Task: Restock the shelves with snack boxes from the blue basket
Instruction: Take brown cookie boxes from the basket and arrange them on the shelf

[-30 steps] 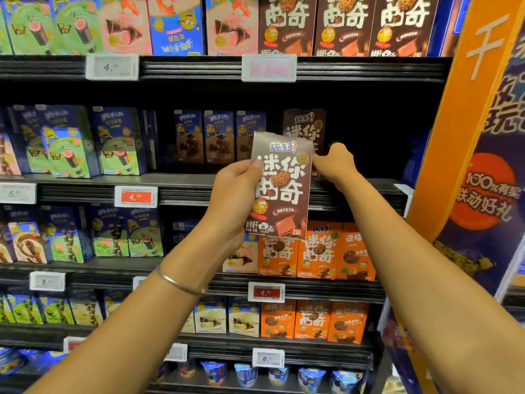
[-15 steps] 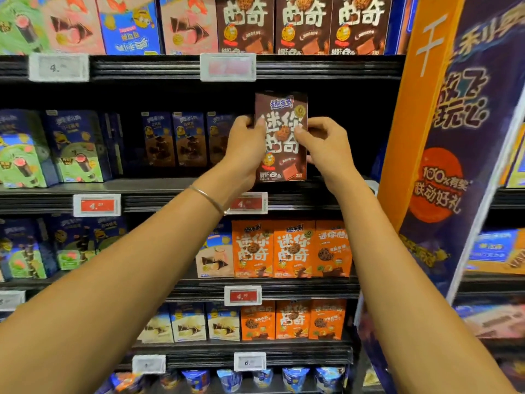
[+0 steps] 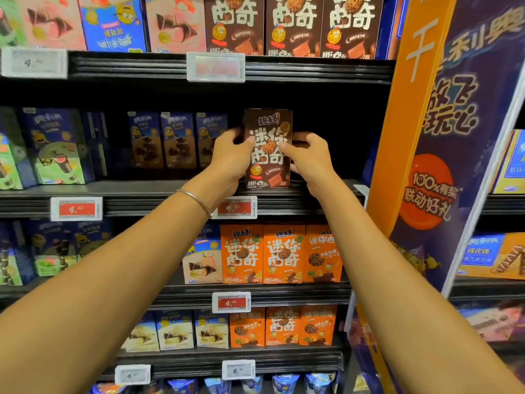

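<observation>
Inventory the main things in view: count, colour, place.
brown snack box: one, brown, held upright at front of second shelf.
brown boxes: three, brown, top shelf, right part.
dark blue boxes: three, dark blue, second shelf, set back left of the held box.
orange boxes: six, orange, three on third shelf, three on fourth shelf.
price tags: several, white, some red, on shelf edges.
banner: one, orange and purple, right of shelves.
bracelet: one, silver, left wrist.
left hand: grips the box's left side.
right hand: grips the box's right side.

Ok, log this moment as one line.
left hand: grips brown box | right hand: grips brown box | brown box: upright at shelf front
</observation>
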Available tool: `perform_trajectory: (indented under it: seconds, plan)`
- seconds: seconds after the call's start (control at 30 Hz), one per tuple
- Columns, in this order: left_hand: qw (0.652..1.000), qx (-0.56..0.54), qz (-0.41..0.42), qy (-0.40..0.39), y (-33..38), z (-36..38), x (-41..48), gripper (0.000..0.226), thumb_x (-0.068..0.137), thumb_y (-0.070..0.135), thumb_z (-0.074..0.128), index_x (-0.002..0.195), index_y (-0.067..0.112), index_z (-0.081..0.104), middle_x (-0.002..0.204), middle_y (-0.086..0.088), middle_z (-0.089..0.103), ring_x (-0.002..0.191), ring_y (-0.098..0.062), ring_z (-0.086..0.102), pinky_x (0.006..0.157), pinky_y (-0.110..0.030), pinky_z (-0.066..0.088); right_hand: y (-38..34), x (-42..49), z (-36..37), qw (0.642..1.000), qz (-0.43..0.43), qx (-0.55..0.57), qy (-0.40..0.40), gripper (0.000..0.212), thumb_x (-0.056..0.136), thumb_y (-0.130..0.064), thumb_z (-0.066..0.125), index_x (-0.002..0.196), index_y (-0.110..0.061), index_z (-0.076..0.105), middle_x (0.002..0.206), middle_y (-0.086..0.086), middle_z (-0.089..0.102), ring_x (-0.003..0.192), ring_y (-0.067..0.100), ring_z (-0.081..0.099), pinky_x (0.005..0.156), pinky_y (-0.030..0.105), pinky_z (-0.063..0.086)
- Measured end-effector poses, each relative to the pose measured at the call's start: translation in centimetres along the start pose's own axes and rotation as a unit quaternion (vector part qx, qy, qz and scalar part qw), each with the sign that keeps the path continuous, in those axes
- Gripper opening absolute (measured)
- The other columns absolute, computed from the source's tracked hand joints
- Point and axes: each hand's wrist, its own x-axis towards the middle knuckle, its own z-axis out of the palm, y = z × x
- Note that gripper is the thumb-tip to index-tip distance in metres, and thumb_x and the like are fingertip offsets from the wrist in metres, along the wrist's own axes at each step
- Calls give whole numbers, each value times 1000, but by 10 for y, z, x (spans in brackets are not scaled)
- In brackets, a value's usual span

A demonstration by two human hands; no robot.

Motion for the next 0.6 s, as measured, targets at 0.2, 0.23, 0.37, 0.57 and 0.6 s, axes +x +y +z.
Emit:
perform_trajectory:
  seconds: [0.2, 0.23, 0.37, 0.57, 0.6]
  plan:
    - [1000, 23, 9, 15, -7, -2, 8, 53, 105, 23, 61, 153, 16, 40, 96, 10, 64, 58, 12, 66, 37, -6, 42, 4, 11, 3, 998, 44, 36, 0, 29, 90, -20, 76, 111, -23, 55, 95, -9, 67, 68, -5, 66, 46, 6, 46]
    - [1000, 21, 6, 20, -8, -3, 11, 53, 104, 23, 62, 153, 17, 41, 95, 10, 63, 56, 15, 64, 37, -6, 42, 4, 12, 3, 998, 48, 34, 2, 33, 89, -20, 77, 114, -21, 55, 95, -10, 67, 66, -7, 65, 45, 5, 45]
    - [1000, 2, -6, 28, -12, -4, 19, 31, 103, 24, 64, 129, 31, 50, 95, 10, 66, 64, 4, 70, 45, -21, 52, 6, 20, 4, 997, 65, 36, 19, 40, 85, -18, 81, 108, -23, 49, 90, -12, 60, 67, -3, 61, 42, 5, 42]
    - [985, -131, -107, 26, -1, 3, 21, 45, 102, 62, 47, 108, 22, 66, 76, 2, 80, 65, -15, 78, 55, -25, 59, -5, 34, 5, 976, 142, 163, 13, 78, 82, -55, 68, 147, -18, 44, 143, 5, 54, 127, 24, 51, 99, 41, 43]
    - [981, -153, -117, 26, 1, 4, 23, 52, 101, 69, 41, 99, 24, 66, 67, 2, 78, 57, -15, 76, 44, -25, 56, -9, 39, 7, 968, 169, 185, 19, 81, 86, -64, 60, 152, -23, 39, 152, 6, 46, 135, 29, 45, 111, 48, 37]
